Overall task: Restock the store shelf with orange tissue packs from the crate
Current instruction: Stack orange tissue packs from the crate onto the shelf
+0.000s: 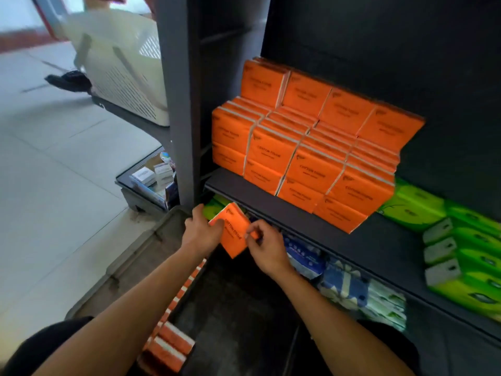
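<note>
The dark shelf is running from nine o'clock down toward four o'clock, and it is already carrying a stepped block of orange tissue packs at about one o'clock of the frame's centre. To that block's four o'clock, green packs are sitting on the same board. Down at seven o'clock the crate is lying on the floor with a few orange packs showing along its inner wall.

Both hands are holding one orange pack, tilted, just below the shelf's front edge at roughly six o'clock of the stack. The left hand is gripping its left side with curled fingers; the right hand is pinching its right edge.

This looks like the carry step, between crate and shelf. The next move is probably calling for lifting the pack over the board's lip, squaring it, and setting it against the front row.

The shelf edge is standing directly above the pack, and blue packs are crowding the tier beneath. A pale basket is sitting away at eleven o'clock.
</note>
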The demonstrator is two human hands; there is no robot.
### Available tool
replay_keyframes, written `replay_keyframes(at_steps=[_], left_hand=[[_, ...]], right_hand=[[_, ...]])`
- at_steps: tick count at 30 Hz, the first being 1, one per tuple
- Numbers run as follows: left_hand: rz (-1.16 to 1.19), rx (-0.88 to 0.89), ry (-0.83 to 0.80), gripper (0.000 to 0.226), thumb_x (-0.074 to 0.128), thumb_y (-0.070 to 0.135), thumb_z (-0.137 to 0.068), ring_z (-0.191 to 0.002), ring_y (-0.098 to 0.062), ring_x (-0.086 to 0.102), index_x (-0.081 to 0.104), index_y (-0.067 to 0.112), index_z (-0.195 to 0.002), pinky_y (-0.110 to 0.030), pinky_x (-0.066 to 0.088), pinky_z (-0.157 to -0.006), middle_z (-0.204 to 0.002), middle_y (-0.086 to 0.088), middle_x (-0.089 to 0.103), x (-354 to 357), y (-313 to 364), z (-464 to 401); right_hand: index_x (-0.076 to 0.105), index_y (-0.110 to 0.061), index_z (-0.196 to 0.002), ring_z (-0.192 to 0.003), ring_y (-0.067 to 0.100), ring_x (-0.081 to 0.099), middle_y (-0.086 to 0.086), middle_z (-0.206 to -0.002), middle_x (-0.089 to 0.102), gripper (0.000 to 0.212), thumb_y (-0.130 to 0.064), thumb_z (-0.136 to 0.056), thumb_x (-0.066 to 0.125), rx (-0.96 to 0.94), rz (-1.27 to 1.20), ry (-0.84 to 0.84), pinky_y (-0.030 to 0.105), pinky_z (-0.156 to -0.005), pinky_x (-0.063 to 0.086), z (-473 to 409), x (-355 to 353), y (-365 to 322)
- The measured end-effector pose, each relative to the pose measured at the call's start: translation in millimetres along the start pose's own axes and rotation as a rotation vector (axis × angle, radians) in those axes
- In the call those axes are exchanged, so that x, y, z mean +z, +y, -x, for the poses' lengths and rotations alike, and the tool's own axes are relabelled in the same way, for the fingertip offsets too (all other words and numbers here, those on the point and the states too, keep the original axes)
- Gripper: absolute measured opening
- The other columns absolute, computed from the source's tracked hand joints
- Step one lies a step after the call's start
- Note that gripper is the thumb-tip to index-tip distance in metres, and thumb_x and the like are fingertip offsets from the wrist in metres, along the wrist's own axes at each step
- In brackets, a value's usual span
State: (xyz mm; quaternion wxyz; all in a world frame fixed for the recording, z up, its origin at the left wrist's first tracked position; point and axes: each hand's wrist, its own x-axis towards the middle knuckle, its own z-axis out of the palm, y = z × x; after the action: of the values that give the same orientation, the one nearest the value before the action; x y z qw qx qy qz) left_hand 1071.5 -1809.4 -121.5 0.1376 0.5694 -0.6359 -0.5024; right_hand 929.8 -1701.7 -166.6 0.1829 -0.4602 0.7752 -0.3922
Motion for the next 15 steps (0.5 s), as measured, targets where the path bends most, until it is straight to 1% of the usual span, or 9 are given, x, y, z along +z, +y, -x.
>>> replay_keyframes(at_steps=[2,3,5,6,8,10,11,13,15], left_hand=[[0.184,-0.020,-0.010,0.078,0.059,0.044,-0.082,-0.112,-0.032,0.060,0.025,0.025,-0.149,-0.044,0.050,-0.097,-0.130,-0.013,0.058,7,11,4],[0.298,-0.034,-0.035,0.072,0.061,0.039,-0.085,-0.105,-0.031,0.064,0.025,0.028,-0.147,-0.045,0.055,-0.090,-0.124,-0.011,0.061,10,19,8],[0.515,-0.046,-0.087,0.050,0.059,0.027,-0.093,-0.092,-0.028,0.068,0.031,0.033,-0.134,-0.040,0.059,-0.071,-0.112,-0.006,0.063,15,39,18],[0.587,-0.033,-0.104,0.040,0.056,0.022,-0.097,-0.088,-0.027,0.070,0.034,0.031,-0.129,-0.036,0.059,-0.066,-0.110,-0.006,0.063,16,47,21],[0.667,0.025,-0.093,0.032,0.055,0.020,-0.100,-0.081,-0.027,0.072,0.039,0.025,-0.127,-0.032,0.059,-0.065,-0.113,-0.011,0.063,15,64,24],[0.731,0.084,-0.098,0.032,0.056,0.025,-0.100,-0.083,-0.027,0.073,0.041,0.023,-0.128,-0.034,0.060,-0.073,-0.113,-0.013,0.063,13,83,27],[0.757,0.114,-0.118,0.035,0.057,0.026,-0.099,-0.086,-0.028,0.073,0.040,0.024,-0.130,-0.036,0.060,-0.078,-0.113,-0.013,0.064,13,94,29],[0.778,0.170,-0.176,0.041,0.057,0.024,-0.099,-0.090,-0.028,0.072,0.037,0.027,-0.134,-0.038,0.059,-0.083,-0.114,-0.012,0.065,14,118,31],[0.794,0.236,-0.215,0.048,0.056,0.018,-0.099,-0.091,-0.027,0.073,0.033,0.029,-0.140,-0.033,0.060,-0.077,-0.116,-0.012,0.065,20,144,29]], right_hand=[[0.055,-0.026,-0.095,-0.075,0.001,0.053,-0.012,-0.087,0.057,0.013,-0.018,-0.088,0.064,-0.066,-0.013,0.016,0.019,-0.071,0.044,-8,-19,-11],[0.052,-0.027,-0.097,-0.075,0.001,0.054,-0.012,-0.090,0.057,0.016,-0.019,-0.090,0.064,-0.094,-0.016,0.015,0.018,-0.070,0.043,-14,-31,-18],[0.048,-0.032,-0.104,-0.079,0.001,0.056,-0.012,-0.097,0.058,0.022,-0.021,-0.092,0.063,-0.150,-0.031,0.017,0.017,-0.070,0.042,-22,-53,-31],[0.047,-0.035,-0.109,-0.081,0.000,0.056,-0.013,-0.103,0.058,0.026,-0.022,-0.092,0.063,-0.178,-0.044,0.019,0.017,-0.071,0.042,-27,-64,-38],[0.045,-0.038,-0.122,-0.092,0.002,0.058,-0.014,-0.116,0.058,0.036,-0.026,-0.093,0.063,-0.235,-0.052,0.037,0.015,-0.076,0.043,-36,-88,-51],[0.050,-0.030,-0.132,-0.107,0.002,0.055,-0.014,-0.123,0.056,0.043,-0.029,-0.092,0.067,-0.304,-0.011,0.079,0.009,-0.086,0.040,-45,-111,-63],[0.053,-0.025,-0.132,-0.111,0.002,0.052,-0.013,-0.123,0.055,0.045,-0.028,-0.090,0.070,-0.352,0.023,0.111,0.005,-0.089,0.037,-50,-123,-69],[0.060,-0.020,-0.129,-0.110,0.006,0.053,-0.006,-0.119,0.058,0.045,-0.025,-0.087,0.075,-0.461,0.088,0.186,0.007,-0.090,0.036,-65,-144,-80],[0.063,-0.018,-0.126,-0.101,0.010,0.056,-0.002,-0.113,0.059,0.042,-0.021,-0.085,0.076,-0.537,0.120,0.263,0.016,-0.089,0.042,-84,-162,-87]])
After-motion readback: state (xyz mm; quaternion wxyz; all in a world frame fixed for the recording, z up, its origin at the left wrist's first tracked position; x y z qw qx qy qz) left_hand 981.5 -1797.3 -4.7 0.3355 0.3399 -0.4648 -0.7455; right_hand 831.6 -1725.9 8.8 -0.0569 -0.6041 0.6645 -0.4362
